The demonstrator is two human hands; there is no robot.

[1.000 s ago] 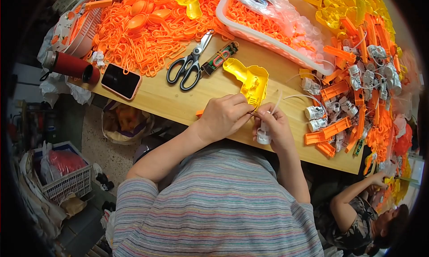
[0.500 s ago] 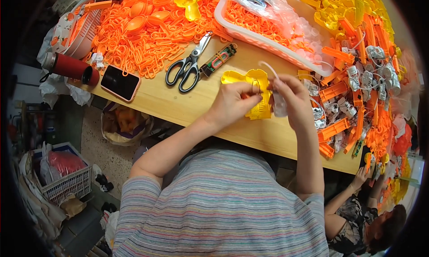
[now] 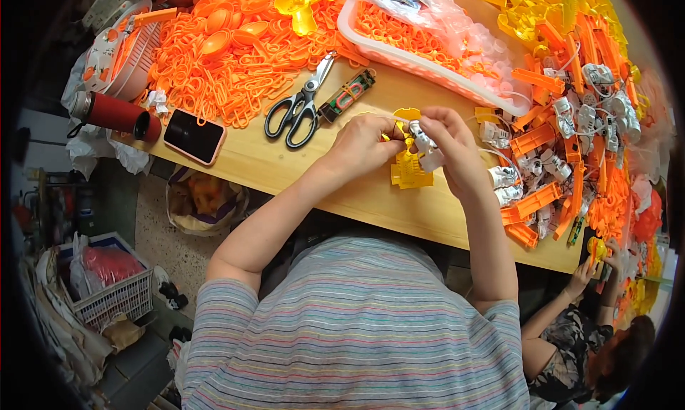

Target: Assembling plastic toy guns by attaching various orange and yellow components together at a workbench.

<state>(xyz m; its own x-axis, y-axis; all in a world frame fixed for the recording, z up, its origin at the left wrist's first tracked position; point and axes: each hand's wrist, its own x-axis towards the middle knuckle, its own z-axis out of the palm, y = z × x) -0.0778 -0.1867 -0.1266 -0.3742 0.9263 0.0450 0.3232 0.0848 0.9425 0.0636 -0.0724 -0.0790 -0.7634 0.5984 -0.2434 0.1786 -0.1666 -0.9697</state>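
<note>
Above the wooden table (image 3: 285, 169), my left hand (image 3: 362, 146) grips a yellow plastic toy shell (image 3: 409, 169) by its upper edge. My right hand (image 3: 451, 143) pinches a small white and grey motor part (image 3: 425, 144) against the top of that shell. A thin white wire runs from the part toward the right. Both hands are raised a little off the tabletop and nearly touch each other.
Black-handled scissors (image 3: 300, 107) and a small green and orange tool (image 3: 347, 95) lie just beyond my hands. A phone (image 3: 194, 136) and a red flask (image 3: 114, 116) sit left. Orange parts are heaped at the back, with a white tray (image 3: 421, 57). Another person's hand (image 3: 586, 271) reaches in right.
Both hands have lifted from the table's near edge and moved away from me with the yellow shell; the right hand now holds the small motor part against its top.
</note>
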